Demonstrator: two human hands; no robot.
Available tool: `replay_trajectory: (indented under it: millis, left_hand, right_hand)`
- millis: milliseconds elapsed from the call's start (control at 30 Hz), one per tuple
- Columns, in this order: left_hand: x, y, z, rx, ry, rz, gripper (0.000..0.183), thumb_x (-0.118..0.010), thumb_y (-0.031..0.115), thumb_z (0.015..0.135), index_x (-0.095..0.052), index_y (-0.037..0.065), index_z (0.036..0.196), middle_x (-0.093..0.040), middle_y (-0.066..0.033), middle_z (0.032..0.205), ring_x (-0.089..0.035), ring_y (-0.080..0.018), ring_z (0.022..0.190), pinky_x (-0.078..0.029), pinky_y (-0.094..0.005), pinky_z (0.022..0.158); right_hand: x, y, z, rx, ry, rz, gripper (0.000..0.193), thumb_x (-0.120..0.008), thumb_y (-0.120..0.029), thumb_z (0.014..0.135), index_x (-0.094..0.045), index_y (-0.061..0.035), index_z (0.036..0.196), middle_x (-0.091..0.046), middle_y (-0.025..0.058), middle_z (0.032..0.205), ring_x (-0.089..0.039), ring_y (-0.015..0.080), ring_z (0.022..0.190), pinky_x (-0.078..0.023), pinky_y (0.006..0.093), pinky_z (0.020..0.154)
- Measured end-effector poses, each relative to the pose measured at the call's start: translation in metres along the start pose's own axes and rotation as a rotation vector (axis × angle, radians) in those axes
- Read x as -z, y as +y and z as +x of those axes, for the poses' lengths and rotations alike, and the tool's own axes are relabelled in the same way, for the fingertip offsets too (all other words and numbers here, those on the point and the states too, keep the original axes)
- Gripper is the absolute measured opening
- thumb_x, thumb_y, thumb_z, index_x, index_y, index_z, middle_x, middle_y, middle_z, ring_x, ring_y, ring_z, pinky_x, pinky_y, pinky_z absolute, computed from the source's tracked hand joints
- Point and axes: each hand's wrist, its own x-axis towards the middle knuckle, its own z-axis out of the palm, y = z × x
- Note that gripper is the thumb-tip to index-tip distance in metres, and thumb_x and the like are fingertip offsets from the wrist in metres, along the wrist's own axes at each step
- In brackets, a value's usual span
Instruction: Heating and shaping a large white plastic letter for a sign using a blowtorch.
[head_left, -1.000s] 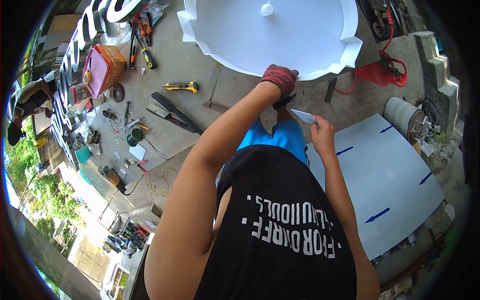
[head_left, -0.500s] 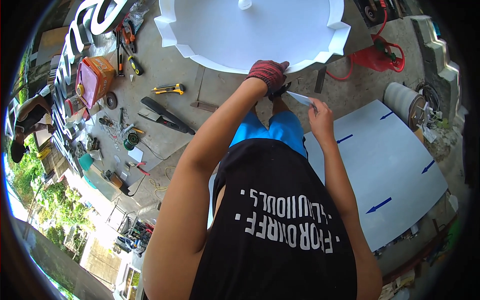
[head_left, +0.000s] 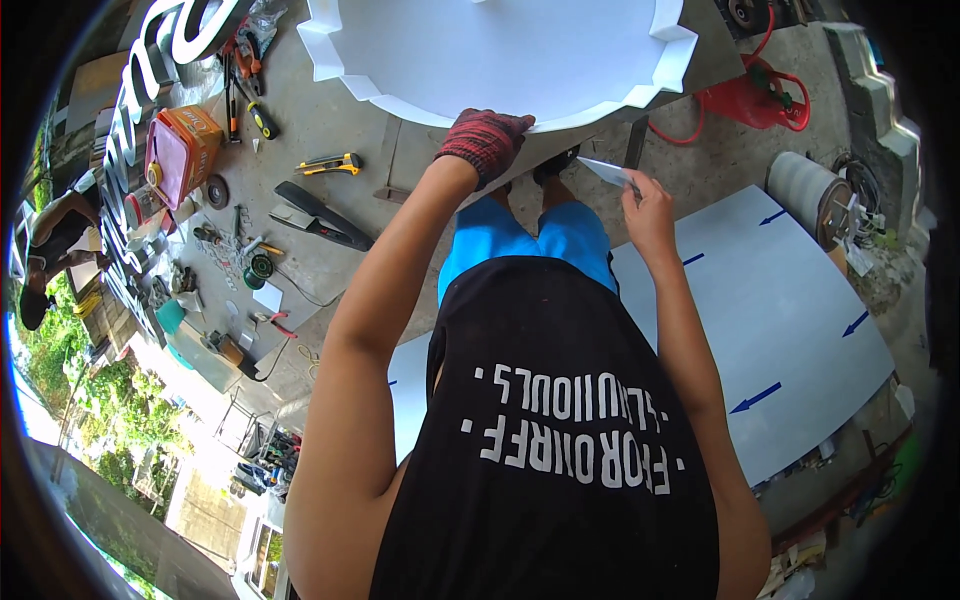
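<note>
Reaching to 12 o'clock from the centre of view, the gloved left hand (head_left: 484, 145) is curled narrow against the near edge of a white dish (head_left: 480, 70) on a grey surface (head_left: 290, 120). Its fingertips are partly hidden, so I cannot tell whether it grips or only presses. That contact probably steadies the dish's notched wall; the glove likely guards against sharp edges. At 2 o'clock, the bare right hand (head_left: 651, 212) pinches a thin pale piece (head_left: 605, 172) by one end, which seems to keep it clear of the dish. A yellow utility knife (head_left: 330, 164) and a long black tool (head_left: 322, 217) lie around 10 o'clock, probably there for easy reach. Compared with half a second ago, the left hand sits further anticlockwise along the edge, the dish's central knob (head_left: 484, 2) is almost cut off, and the right hand holds the same piece.
</note>
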Motion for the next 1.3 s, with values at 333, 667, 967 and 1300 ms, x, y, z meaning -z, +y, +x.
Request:
replay_trajectory:
  millis: [333, 667, 967, 1300]
  left_hand:
    - [-0.009, 0.004, 0.004, -0.027, 0.043, -0.070, 0.036, -0.054, 0.020, 0.097, -0.066, 0.022, 0.131, -0.072, -0.0125, 0.114, -0.069, -0.0354, 0.101, -0.055, -0.0426, 0.091]
    - [-0.026, -0.015, -0.038, 0.157, 0.341, 0.040, 0.038, -0.066, 0.028, 0.092, -0.064, 0.026, 0.130, -0.066, -0.0002, 0.132, -0.054, -0.0253, 0.130, -0.022, -0.0529, 0.119]
    - [-0.044, -0.060, -0.060, 0.211, 0.660, 0.060, 0.040, -0.072, 0.024, 0.086, -0.067, 0.026, 0.125, -0.064, -0.0006, 0.134, -0.049, -0.0275, 0.136, -0.024, -0.0531, 0.119]
    - [-0.040, -0.090, -0.087, 0.398, 0.759, 0.114, 0.060, -0.076, 0.029, 0.082, -0.058, 0.031, 0.139, -0.043, -0.0069, 0.156, -0.040, -0.0346, 0.143, -0.026, -0.0529, 0.120]
  right_hand:
    - [0.017, -0.027, 0.001, 0.046, 0.013, -0.007, 0.025, -0.060, -0.002, 0.091, -0.070, -0.0027, 0.114, -0.071, 0.0177, 0.100, -0.066, 0.0358, 0.095, -0.053, 0.0428, 0.083]
    - [0.031, -0.076, 0.075, 0.596, -0.019, -0.296, 0.027, -0.061, 0.001, 0.090, -0.072, -0.0062, 0.114, -0.073, 0.0094, 0.109, -0.064, 0.0272, 0.105, -0.055, 0.0391, 0.089]
    - [0.019, -0.081, 0.084, 0.642, -0.261, -0.374, 0.027, -0.058, -0.001, 0.094, -0.072, -0.0065, 0.116, -0.073, 0.0102, 0.109, -0.065, 0.0276, 0.103, -0.054, 0.0401, 0.092]
    - [0.032, -0.069, 0.101, 0.599, -0.343, -0.444, 0.031, -0.055, 0.000, 0.095, -0.071, -0.0090, 0.120, -0.070, 0.0155, 0.103, -0.066, 0.0314, 0.100, -0.053, 0.0401, 0.089]
